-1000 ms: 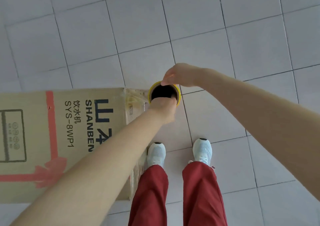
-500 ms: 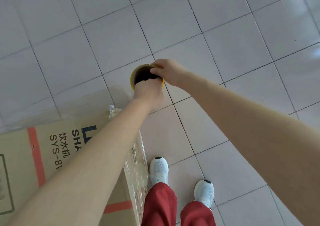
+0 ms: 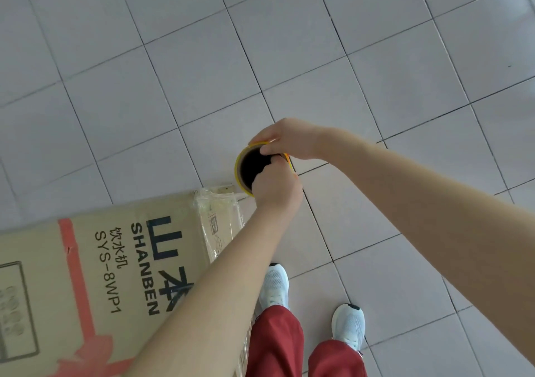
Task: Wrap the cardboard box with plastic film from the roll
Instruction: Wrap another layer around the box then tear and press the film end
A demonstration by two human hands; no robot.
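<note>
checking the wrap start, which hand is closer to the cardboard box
Left. The left hand grips the near rim of the roll, beside the box corner; the right hand holds the far rim, farther away.

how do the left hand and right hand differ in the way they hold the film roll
The left hand grips the near side of the roll, while the right hand grips its far side. The left hand's arm reaches in over the cardboard box; the right hand's arm comes in from the right over floor tiles. Both hands curl round the roll's open top rim.
</note>
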